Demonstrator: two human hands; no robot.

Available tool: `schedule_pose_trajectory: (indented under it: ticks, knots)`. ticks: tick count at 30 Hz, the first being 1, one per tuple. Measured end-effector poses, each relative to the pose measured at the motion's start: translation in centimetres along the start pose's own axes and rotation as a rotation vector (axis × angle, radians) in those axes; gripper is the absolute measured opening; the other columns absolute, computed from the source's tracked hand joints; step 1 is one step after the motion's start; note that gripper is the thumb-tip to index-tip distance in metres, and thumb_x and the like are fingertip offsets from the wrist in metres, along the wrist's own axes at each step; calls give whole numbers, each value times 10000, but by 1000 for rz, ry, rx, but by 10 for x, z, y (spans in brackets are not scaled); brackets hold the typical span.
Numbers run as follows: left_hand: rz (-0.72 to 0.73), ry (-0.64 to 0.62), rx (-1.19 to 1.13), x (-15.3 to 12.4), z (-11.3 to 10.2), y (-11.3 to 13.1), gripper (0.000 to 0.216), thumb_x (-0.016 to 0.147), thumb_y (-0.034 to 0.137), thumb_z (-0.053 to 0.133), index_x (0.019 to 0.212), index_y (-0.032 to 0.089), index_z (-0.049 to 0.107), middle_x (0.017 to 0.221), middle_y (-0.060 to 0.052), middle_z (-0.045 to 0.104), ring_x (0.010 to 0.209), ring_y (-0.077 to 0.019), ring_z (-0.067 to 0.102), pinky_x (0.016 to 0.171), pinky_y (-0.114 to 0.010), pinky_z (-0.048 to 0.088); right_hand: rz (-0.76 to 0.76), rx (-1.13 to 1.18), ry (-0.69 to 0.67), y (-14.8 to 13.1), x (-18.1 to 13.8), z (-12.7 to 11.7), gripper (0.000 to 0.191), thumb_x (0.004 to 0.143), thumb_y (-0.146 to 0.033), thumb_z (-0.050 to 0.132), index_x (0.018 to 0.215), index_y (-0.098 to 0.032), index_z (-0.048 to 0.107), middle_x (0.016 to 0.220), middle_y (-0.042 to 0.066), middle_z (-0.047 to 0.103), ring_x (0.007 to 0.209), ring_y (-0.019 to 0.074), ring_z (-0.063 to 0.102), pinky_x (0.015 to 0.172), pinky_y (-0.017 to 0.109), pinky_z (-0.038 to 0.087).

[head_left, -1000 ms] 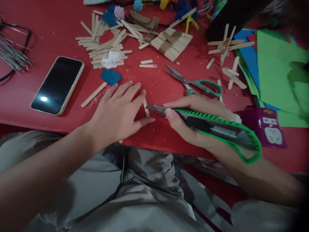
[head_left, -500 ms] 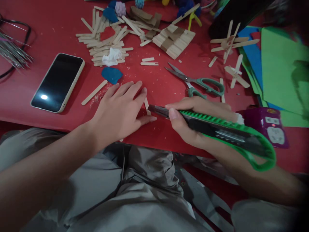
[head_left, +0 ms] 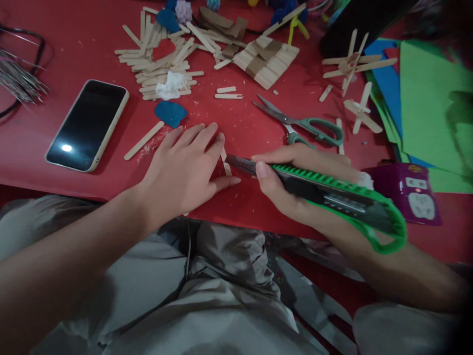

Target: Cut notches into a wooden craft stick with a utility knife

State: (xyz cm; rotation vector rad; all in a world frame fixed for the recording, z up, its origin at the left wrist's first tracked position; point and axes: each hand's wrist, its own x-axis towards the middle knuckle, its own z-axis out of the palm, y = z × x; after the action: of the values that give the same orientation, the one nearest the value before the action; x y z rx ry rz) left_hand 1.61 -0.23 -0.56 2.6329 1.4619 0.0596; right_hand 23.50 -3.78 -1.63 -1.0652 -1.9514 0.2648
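My left hand [head_left: 185, 160] lies flat on the red table with its fingers stretched out. A thin wooden craft stick [head_left: 226, 165] shows between its index fingertip and thumb; the hand covers part of it, and I cannot tell how firmly it is pressed. My right hand [head_left: 284, 182] is closed around a green and black box cutter [head_left: 332, 195]. Its blade points left, with the tip at the craft stick; whether it touches is unclear. Beyond the right hand lie scissors [head_left: 295, 121] with grey-green handles, blades apart.
A phone [head_left: 88, 125] lies at left, beside a loose stick [head_left: 144, 140] and blue scrap [head_left: 170, 114]. Further back are piled craft sticks [head_left: 162, 64] and a stick panel [head_left: 266, 61]. Crossed sticks [head_left: 362, 113], green sheets [head_left: 432, 108] and a purple socket box [head_left: 406, 190] stand at right.
The rear end of the box cutter has moved left and slightly up, with its blade tip shifting a little left and up. My left hand has stayed in place.
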Motion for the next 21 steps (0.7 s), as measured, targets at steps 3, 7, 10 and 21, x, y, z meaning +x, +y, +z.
schedule_pose_trajectory:
  ticks: [3, 7, 10, 21]
  knots:
    - [12, 7, -10, 0, 1, -1, 683, 1065, 561, 728, 1596, 133, 687, 1770, -210, 554, 1625, -458, 547, 1373, -597, 424, 2, -13, -34, 0, -2, -2, 120, 1045, -244, 715, 975, -313, 785, 825, -3, 829, 635, 183, 757, 687, 318, 654]
    - [34, 27, -12, 0, 1, -2, 643, 1076, 567, 700, 1602, 197, 689, 1777, -171, 554, 1624, -446, 553, 1354, -617, 442, 32, -86, -56, 1, -6, -7, 113, 1053, -299, 702, 986, -322, 790, 847, 19, 845, 664, 219, 785, 699, 356, 685]
    - [16, 5, -11, -1, 1, -1, 666, 1086, 561, 681, 1609, 148, 676, 1780, -189, 546, 1632, -452, 537, 1362, -618, 428, 9, -73, -66, 1, -5, -8, 120, 1030, -251, 719, 965, -319, 793, 859, 16, 853, 686, 221, 803, 699, 347, 681]
    - [13, -17, 26, 0, 0, 1, 705, 1106, 591, 647, 1623, 111, 653, 1792, -205, 525, 1639, -436, 530, 1374, -566, 418, 46, -68, 61, -6, -1, -3, 106, 989, -214, 766, 979, -316, 794, 821, -31, 850, 625, 187, 781, 642, 327, 648]
